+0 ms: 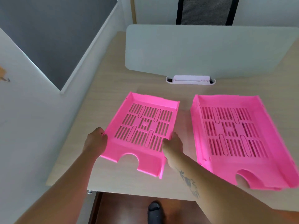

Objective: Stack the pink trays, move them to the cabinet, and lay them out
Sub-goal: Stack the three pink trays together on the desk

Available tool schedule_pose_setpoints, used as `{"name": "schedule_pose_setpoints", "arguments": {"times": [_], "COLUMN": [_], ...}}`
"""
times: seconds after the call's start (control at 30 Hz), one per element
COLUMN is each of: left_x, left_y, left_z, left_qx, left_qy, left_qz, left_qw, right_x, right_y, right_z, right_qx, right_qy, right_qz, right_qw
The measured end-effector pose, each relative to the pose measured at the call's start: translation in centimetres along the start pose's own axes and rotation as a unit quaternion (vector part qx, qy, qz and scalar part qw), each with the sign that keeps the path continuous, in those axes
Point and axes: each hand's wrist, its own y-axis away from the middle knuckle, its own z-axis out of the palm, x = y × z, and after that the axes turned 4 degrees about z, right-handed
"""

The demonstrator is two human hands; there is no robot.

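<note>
Two pink tray units on a light wood desk (pixel 113 75). Left tray (pixel 142 131) is a single tray, slotted bottom, half-round notch in its near edge, sitting toward the desk's near-left part and angled slightly. Left hand (pixel 95 141) grips its left side wall, fingers curled over the rim. Right hand (pixel 172 146) grips its right side wall, thumb inside on the slotted floor. Both hands closed on this tray; can't tell if it is lifted or still flat on the desk, though its near right corner looks a bit raised.

Right stack (pixel 239 139) sits near the desk's near-right edge, apart from the left tray, a strip of desk between them. It looks like more than one tray nested, doubled rims showing at the left wall and near edge; exact count unclear. Its notch faces the near edge too. No hand on it.

White divider panel (pixel 202 50) stands along the far edge, with a white cable slot (pixel 191 80) at its base. Black mesh chair (pixel 207 10) behind the panel. A dark shoe (pixel 154 210) shows on the floor below the desk's near edge.
</note>
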Motion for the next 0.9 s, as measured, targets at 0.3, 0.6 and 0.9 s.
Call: {"name": "schedule_pose_setpoints", "arguments": {"times": [0.3,0.6,0.9], "left_x": [9.8,24.2,30.3], "left_y": [3.2,16.1,23.4], "left_z": [-3.3,5.0,12.0], "left_qx": [0.088,0.097,0.060], "left_qy": [0.190,0.224,0.190], "left_qz": [0.066,0.134,0.101], "left_qw": [0.976,0.960,0.975], "right_x": [-7.2,-3.9,1.8], "right_y": [-0.4,-2.1,-3.9], "right_z": [-9.5,-29.7,-39.4], "right_qx": [0.066,0.128,0.087], "right_qy": [0.019,0.077,0.085], "right_qz": [-0.166,-0.214,-0.186], "right_qw": [0.984,0.965,0.975]}}
